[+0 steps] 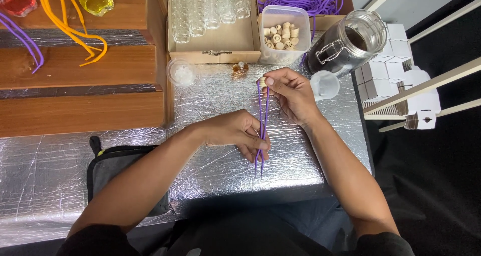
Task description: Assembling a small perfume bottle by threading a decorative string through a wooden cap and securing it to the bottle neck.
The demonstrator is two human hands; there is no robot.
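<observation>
A black pouch (117, 171) lies nearest the person, at the left on the foil-covered tabletop (225, 171). The purple cord (261, 131) is held doubled over the foil, near its centre. Its lower lengths are pinched between the fingers of the left hand (238, 133), which is closed on them, and the two free ends hang just beyond that hand. At the upper end, a small wooden bead (262, 81) is gripped between thumb and fingertips of the right hand (293, 93), closed narrow around bead and cord.

For the step in hand, the cord is best kept taut between both hands, so that both strands stay parallel and the bead can be slid without twisting. The grip near the free ends is best kept tight, as slack there would likely let the strands splay.

Beyond the hands, a small amber bottle (240, 69) stands on the foil, with a round clear lid (181, 72) to its left and a frosted round lid (324, 84) to its right. A dark glass jar (345, 43) with a wire clasp lies tilted farther right, beside a stack of small white folded cartons (396, 60). Farther back, a clear square tub (284, 33) holds more wooden beads. A shallow cardboard box (210, 48) of empty clear bottles sits to its left, and a second box of purple cords (300, 0) behind it. On the wooden steps (80, 65) at far left, yellow cords (70, 23) and filled red and yellow bottles are set. No label can be made out.
</observation>
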